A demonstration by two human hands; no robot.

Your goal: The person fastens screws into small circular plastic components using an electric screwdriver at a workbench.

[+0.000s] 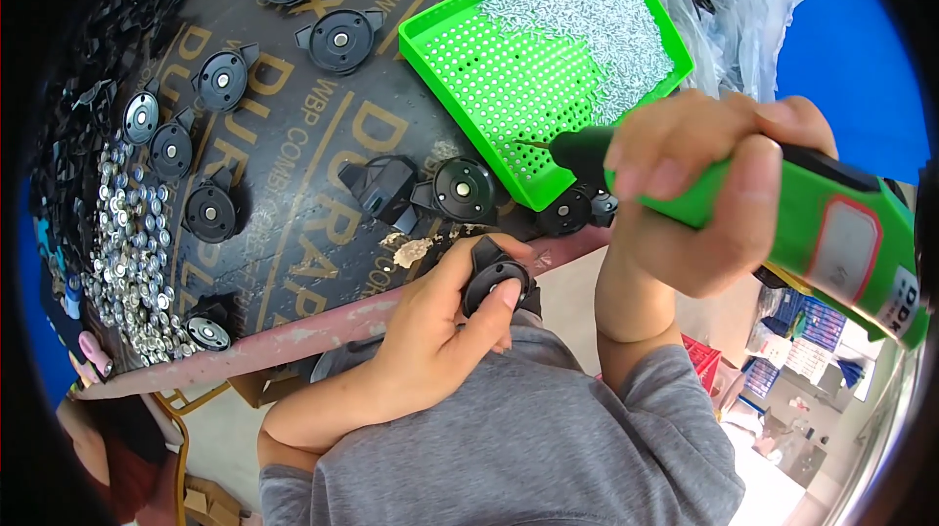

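Wrapped firmly around the green electric screwdriver (797,201), the right hand (699,189) aims its bit (533,144) over the green tray (540,192). Left hand (435,321) clasps the black round part (479,289) near the table edge (293,333); keep both steady.

The left hand (442,313) holds a round black part (481,282); the right hand (719,189) grips a green screwdriver (800,233), tip over a tray (465,62) of screws (592,13).

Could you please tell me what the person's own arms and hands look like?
The left sleeve and right sleeve are short, mottled grey, matching the shirt. The left forearm and right forearm are bare. The left hand and right hand are ungloved; no watch or ring shows.
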